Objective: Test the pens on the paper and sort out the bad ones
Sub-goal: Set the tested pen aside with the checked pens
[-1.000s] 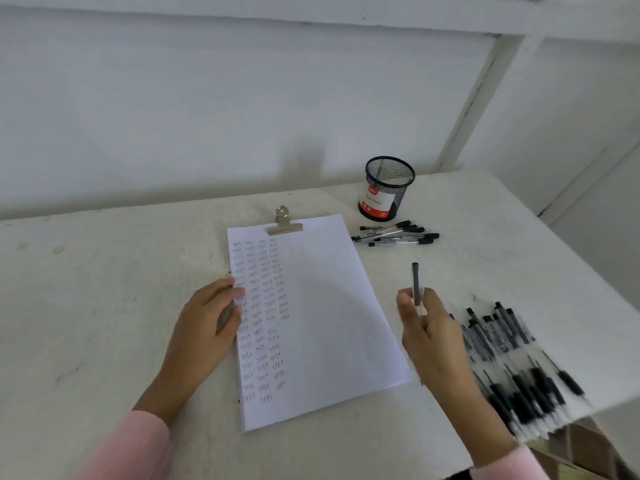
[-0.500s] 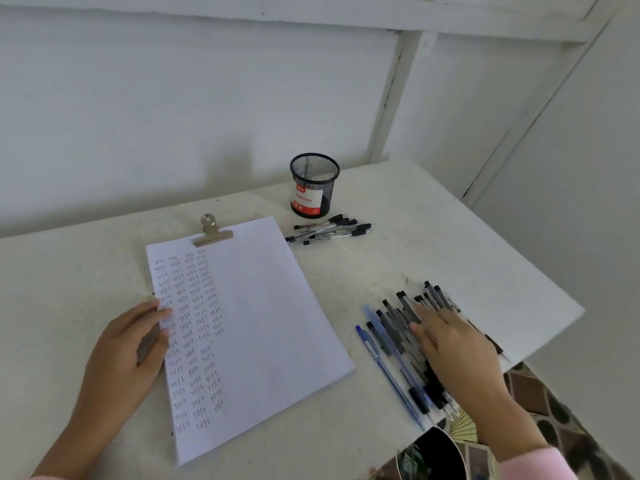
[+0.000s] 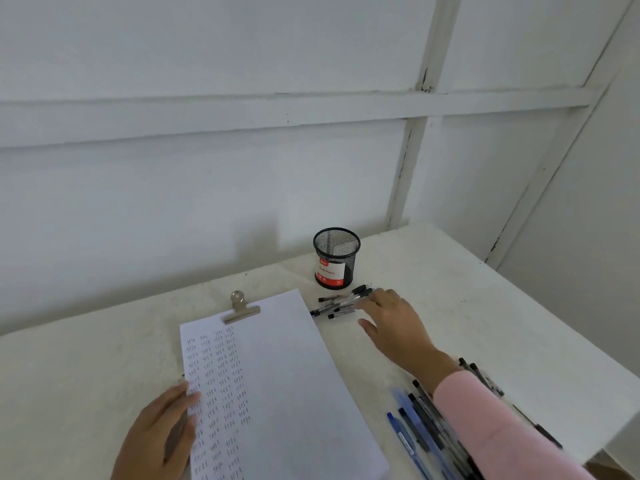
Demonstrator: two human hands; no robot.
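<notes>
A white sheet of paper [image 3: 277, 375] covered on its left side with rows of small pen marks lies under a metal clip [image 3: 240, 310]. My left hand [image 3: 162, 434] lies flat on the sheet's left edge and holds nothing. My right hand [image 3: 394, 327] reaches forward with its fingers spread, the fingertips touching a small pile of black pens [image 3: 336, 306] in front of the mesh cup [image 3: 336, 258]. No pen is visibly gripped. A large pile of black and blue pens [image 3: 422, 431] lies at the near right, partly hidden by my pink sleeve.
The black mesh cup with a red and white label stands at the back, close to the white wall. The white table [image 3: 485, 306] ends at the right, near the large pile. A corner of the room closes the right side.
One second ago my right hand held a pen upright. It then went down onto the large pile at the right, and it now reaches forward to the small pile by the cup, holding nothing. My left hand stayed put.
</notes>
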